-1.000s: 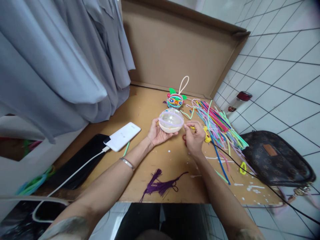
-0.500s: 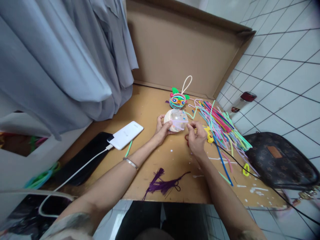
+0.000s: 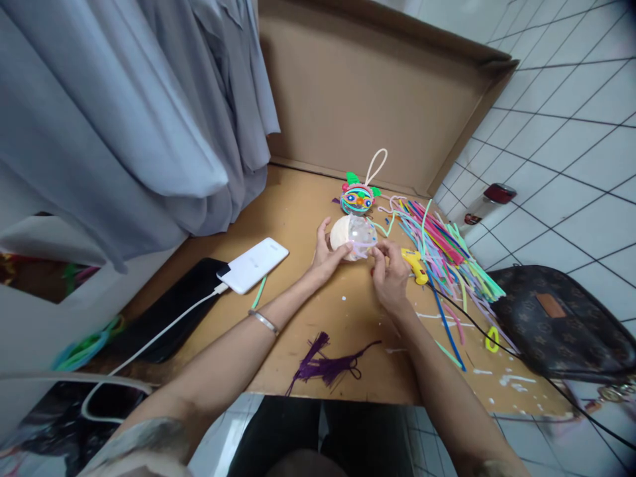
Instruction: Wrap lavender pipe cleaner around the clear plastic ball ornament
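Both hands are closing in: left hand (image 3: 328,252) now cupping the turned ball (image 3: 354,236), right hand (image 3: 390,273) pinching its pink stem (image 3: 364,248).

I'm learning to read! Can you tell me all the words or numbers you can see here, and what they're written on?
No text here can be read.
White power bank: a small grey mark, too blurred to read.
Bottle with the red cap: a label, too small to read.
Brown patterned bag: a repeated print and a tan patch, neither readable.
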{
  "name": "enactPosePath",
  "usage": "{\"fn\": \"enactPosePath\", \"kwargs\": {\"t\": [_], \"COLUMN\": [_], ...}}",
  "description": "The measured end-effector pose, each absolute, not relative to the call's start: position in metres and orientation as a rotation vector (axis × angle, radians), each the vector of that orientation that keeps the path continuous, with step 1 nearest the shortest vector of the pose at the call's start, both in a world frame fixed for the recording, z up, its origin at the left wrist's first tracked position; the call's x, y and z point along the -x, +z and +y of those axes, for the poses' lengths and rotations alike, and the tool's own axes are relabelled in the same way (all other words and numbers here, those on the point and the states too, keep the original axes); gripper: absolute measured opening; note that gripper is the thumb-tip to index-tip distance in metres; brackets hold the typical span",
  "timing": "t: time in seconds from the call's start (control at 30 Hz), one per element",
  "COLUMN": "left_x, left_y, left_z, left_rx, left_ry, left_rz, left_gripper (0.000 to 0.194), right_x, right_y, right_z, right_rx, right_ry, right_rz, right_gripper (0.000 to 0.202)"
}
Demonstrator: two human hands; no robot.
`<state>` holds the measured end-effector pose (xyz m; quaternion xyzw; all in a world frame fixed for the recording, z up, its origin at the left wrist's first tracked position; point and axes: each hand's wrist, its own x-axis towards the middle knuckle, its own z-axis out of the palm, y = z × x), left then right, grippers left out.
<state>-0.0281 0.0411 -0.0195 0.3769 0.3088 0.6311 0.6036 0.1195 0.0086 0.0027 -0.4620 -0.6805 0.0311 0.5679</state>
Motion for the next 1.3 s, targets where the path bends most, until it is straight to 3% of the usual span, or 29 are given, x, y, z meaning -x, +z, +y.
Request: {"fn": "enactPosePath", "kwargs": {"t": [0.23, 0.8, 1.03, 1.3], "left_x": [0.027, 0.025, 0.025, 0.025], "left_y": [-0.022, -0.021, -0.028, -0.028], "left_z": [0.043, 0.042, 0.049, 0.047], "left_rx": [-0.865, -0.894, -0.828, -0.879], "left_ry": [1.506, 1.281, 1.257, 1.290], "left_rz": [0.652, 0.583, 0.546, 0.590], "left_gripper": [0.106, 0.104, 0.088, 0.090], "right_x": [-0.120, -0.123, -0.121, -0.122], "right_y": [0.001, -0.003, -0.004, -0.005], "right_z": [0.008, 0.017, 0.016, 0.018], "right_rx": [1.066, 0.966, 0.961, 0.987], "right_ry": [0.015, -0.182, -0.190, -0.165], "right_rz": [-1.670, -1.759, -1.746, -1.757], "right_gripper": [0.023, 0.013, 0.014, 0.012]}}
